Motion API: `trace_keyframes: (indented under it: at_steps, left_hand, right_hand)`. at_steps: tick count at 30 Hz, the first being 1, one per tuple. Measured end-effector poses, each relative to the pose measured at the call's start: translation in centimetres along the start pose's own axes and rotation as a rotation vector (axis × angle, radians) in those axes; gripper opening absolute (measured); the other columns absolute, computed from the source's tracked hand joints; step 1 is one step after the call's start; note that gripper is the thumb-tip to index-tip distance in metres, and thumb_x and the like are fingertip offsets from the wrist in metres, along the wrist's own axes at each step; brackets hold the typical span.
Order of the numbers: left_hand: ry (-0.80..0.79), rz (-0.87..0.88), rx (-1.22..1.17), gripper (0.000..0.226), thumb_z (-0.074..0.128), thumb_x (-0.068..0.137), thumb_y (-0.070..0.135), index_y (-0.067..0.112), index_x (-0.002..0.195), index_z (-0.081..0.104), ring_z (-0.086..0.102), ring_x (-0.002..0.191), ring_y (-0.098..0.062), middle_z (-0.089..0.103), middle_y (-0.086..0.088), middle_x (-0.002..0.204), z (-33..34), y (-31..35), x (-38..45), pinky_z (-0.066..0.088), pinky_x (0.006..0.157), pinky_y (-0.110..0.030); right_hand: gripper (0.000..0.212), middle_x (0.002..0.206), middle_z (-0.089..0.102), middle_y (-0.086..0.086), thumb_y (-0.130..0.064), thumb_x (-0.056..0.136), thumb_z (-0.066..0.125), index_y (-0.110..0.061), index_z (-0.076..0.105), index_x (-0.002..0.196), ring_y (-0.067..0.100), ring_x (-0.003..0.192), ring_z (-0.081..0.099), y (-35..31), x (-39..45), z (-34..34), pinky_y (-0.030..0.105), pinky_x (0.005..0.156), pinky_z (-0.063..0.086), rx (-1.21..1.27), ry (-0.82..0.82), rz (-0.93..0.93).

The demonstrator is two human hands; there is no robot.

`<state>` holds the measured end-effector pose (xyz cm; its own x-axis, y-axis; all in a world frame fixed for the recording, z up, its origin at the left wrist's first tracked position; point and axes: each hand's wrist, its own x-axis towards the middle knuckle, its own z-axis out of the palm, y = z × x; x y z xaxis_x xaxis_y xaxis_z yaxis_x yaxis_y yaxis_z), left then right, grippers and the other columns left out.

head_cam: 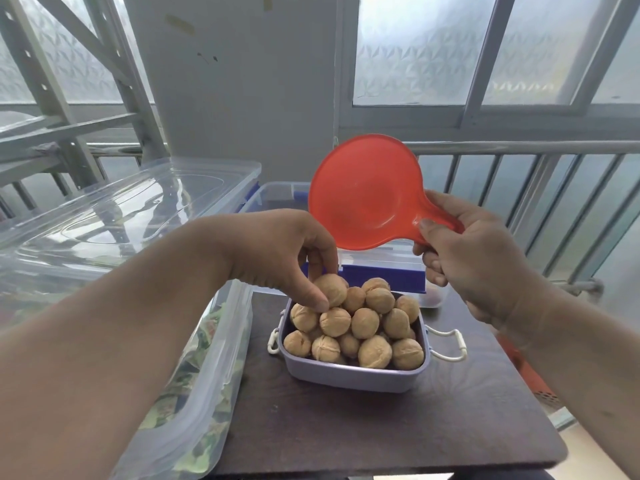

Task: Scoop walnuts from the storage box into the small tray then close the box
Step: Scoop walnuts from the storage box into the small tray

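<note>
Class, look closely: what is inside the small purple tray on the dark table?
The purple tray holds heaped walnuts; the left hand pinches one. The tray's floor and any lower layers are hidden.

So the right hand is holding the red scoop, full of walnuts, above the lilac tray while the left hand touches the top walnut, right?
Not quite: the head view shows the red scoop empty, its bowl tilted toward the camera with no walnuts in it. The rest stands: the right hand holds it by the handle above the lilac tray, and the left hand touches the top walnut.
</note>
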<state>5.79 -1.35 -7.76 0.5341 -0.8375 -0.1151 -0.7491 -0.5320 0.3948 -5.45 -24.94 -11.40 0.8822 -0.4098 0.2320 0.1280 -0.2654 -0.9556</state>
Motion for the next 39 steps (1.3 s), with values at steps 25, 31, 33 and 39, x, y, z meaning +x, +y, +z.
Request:
trace_keyframes:
  at_steps: [25, 31, 33, 39]
  left_hand:
    - [0.551, -0.005, 0.047, 0.038, 0.080, 0.091, 0.042, 0.030, 0.127, 0.076, 0.061, 0.126, -0.010, 0.068, 0.013, 0.131, 0.3, -5.6, 2.2, 0.046, 0.115, -0.045]
    - [0.579, -0.032, 0.097, 0.016, 0.077, 0.095, 0.025, 0.027, 0.109, 0.083, 0.070, 0.103, -0.012, 0.077, 0.012, 0.104, -0.2, -4.6, 2.6, 0.055, 0.103, -0.041]
    - [0.577, -0.071, 0.103, 0.014, 0.076, 0.096, 0.026, 0.026, 0.108, 0.083, 0.072, 0.099, -0.014, 0.078, 0.010, 0.100, -0.9, -3.9, 2.5, 0.056, 0.099, -0.041]
    - [0.396, -0.210, 0.161, 0.011, 0.075, 0.097, 0.030, 0.030, 0.102, 0.085, 0.070, 0.090, -0.015, 0.078, 0.008, 0.092, -1.9, -1.2, 2.7, 0.059, 0.093, -0.040]
  right_hand:
    - [0.035, 0.093, 0.072, 0.023, -0.027, 0.108, 0.059, 0.002, 0.065, 0.126, 0.014, 0.054, 0.062, -1.2, 3.1, 1.7, 0.027, 0.050, 0.059, 0.615, -0.088, 0.438]
    - [0.026, 0.110, 0.075, 0.026, -0.019, 0.109, 0.057, 0.000, 0.065, 0.124, 0.027, 0.080, 0.075, -2.5, 3.8, 0.8, 0.030, 0.057, 0.064, 0.605, -0.139, 0.441]
    - [0.023, 0.112, 0.075, 0.027, -0.017, 0.109, 0.055, -0.002, 0.064, 0.124, 0.028, 0.084, 0.075, -2.8, 4.3, 0.4, 0.033, 0.063, 0.067, 0.574, -0.109, 0.448]
    - [0.015, 0.092, 0.067, 0.014, -0.015, 0.109, 0.058, -0.006, 0.067, 0.116, 0.018, 0.066, 0.067, -2.1, 6.5, 0.3, 0.026, 0.055, 0.061, 0.162, -0.006, 0.468]
